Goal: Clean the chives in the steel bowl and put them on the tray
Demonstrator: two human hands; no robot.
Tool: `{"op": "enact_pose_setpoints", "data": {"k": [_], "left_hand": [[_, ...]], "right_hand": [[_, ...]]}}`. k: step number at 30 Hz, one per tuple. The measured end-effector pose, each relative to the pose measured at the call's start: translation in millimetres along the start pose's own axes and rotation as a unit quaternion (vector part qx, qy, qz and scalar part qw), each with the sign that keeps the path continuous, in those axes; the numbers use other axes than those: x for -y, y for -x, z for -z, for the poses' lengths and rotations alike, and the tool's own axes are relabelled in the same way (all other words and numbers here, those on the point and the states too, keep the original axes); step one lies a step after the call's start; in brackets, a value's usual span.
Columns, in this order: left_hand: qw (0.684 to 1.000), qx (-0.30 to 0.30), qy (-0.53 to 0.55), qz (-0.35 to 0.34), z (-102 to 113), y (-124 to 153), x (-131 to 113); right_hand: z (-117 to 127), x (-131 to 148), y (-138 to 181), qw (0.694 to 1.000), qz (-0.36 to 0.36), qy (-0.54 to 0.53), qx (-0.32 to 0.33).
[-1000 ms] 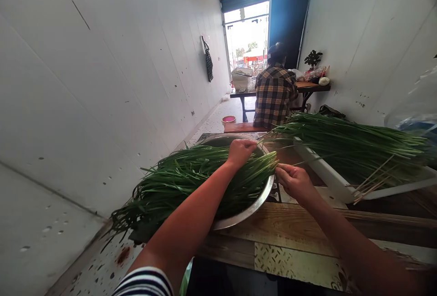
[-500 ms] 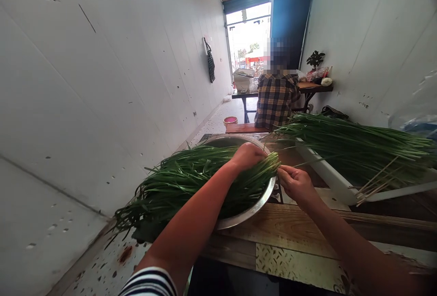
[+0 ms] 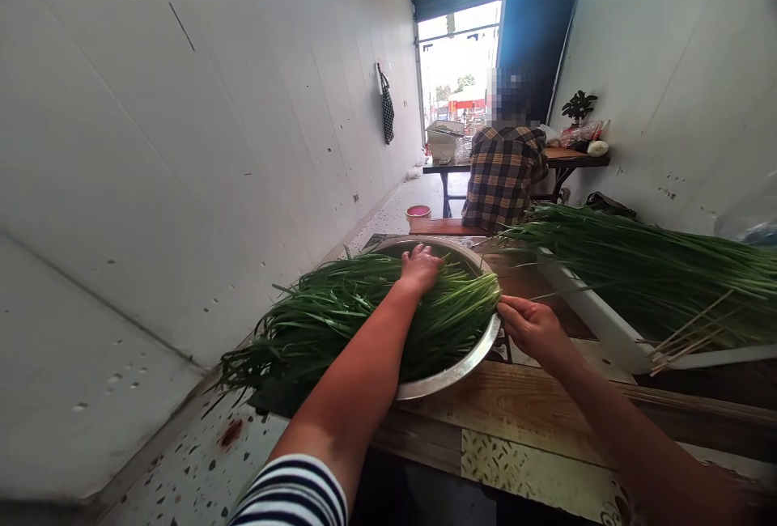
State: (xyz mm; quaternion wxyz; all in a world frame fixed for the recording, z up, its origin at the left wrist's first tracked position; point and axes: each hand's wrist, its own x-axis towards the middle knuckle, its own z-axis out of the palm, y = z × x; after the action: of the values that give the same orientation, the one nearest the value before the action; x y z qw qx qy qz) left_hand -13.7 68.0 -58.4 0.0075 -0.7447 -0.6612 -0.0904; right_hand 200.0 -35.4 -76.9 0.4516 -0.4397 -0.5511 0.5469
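- With 12 o'clock straight ahead of the person, the garlic chives point(image 3: 340, 307) lie in the steel basin point(image 3: 446, 381), overhanging its rim toward 8 o'clock.
- Their long axis runs from dark leaf tips near 8 o'clock to pale stem ends point(image 3: 487, 288) between 2 and 3.
- The right hand point(image 3: 535, 329) is the nearer to those ends: they sit at its 10 o'clock, just at the fingertips. It is narrow, thumb and fingers appearing to pinch a stem end; the exact stalk is unclear.
- The left hand point(image 3: 421, 270) rests across the bundle, fingers loosely spread, the stem ends toward its 3 to 4 o'clock.
- A second chive pile point(image 3: 643, 255) in a white tray point(image 3: 598, 320) lies at the right hand's 2 o'clock.
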Motion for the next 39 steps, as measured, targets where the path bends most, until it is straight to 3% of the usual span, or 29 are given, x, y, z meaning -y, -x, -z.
{"op": "enact_pose_setpoints", "data": {"k": [8,11,15,20,27,39], "left_hand": [[0.999,-0.037,0.016,-0.032,22,8,-13],[0.990,-0.032,0.103,-0.087,26,8,-11],[0.953,-0.015,0.269,-0.135,30,11,-18],[0.913,0.025,0.394,-0.104,37,19,-30],[0.871,0.040,0.490,-0.014,36,18,-26],[0.864,0.047,0.500,0.001,33,14,-24]], "right_hand": [[0,2,2,1.000,-0.004,0.013,0.002],[0,-2,1,1.000,0.012,0.012,-0.002],[0,-6,-1,1.000,0.026,0.005,-0.013],[-2,-4,2,0.999,0.034,-0.028,-0.011],[-4,1,5,0.999,0.010,-0.030,-0.026],[-7,10,10,0.999,-0.006,-0.025,-0.025]]}}
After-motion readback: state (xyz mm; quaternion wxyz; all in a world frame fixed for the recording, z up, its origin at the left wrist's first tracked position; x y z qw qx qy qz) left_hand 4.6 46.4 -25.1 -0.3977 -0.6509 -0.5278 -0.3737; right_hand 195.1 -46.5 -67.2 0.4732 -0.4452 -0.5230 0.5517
